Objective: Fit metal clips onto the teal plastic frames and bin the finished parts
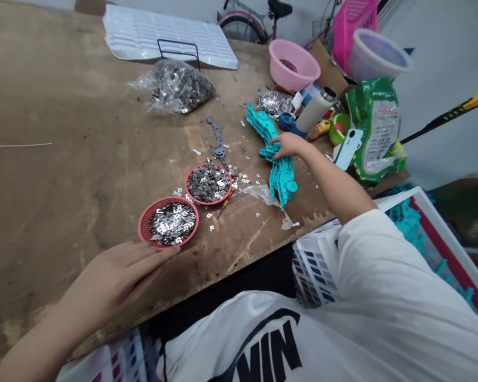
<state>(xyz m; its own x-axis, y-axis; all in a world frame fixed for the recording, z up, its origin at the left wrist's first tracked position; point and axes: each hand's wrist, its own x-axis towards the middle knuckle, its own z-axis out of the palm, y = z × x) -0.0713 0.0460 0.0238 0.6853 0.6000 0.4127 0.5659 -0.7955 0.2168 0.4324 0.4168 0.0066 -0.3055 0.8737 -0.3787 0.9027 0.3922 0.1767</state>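
My right hand point(286, 145) reaches onto a stack of teal plastic parts point(282, 178), thumb and fingers bent round the middle of it. My left hand point(121, 273) lies with fingers stretched out against the near side of a round red basket point(144, 225) full of small shiny metal pieces point(173, 223). Just behind stands a second red basket point(189, 192), filled with similar metal pieces. A grey plastic part point(217, 138) of long, curved shape lies beyond it. Beside the second basket is a screwdriver point(227, 200) with a red and yellow handle.
Loose metal pieces lie scattered on the wooden table point(83, 175). Farther back are a clear bag of metal parts point(179, 87) and a white ridged sheet point(163, 34). A pink basin point(292, 58), a bottle point(314, 111), a phone point(348, 149) and a green bag point(376, 127) crowd the right.
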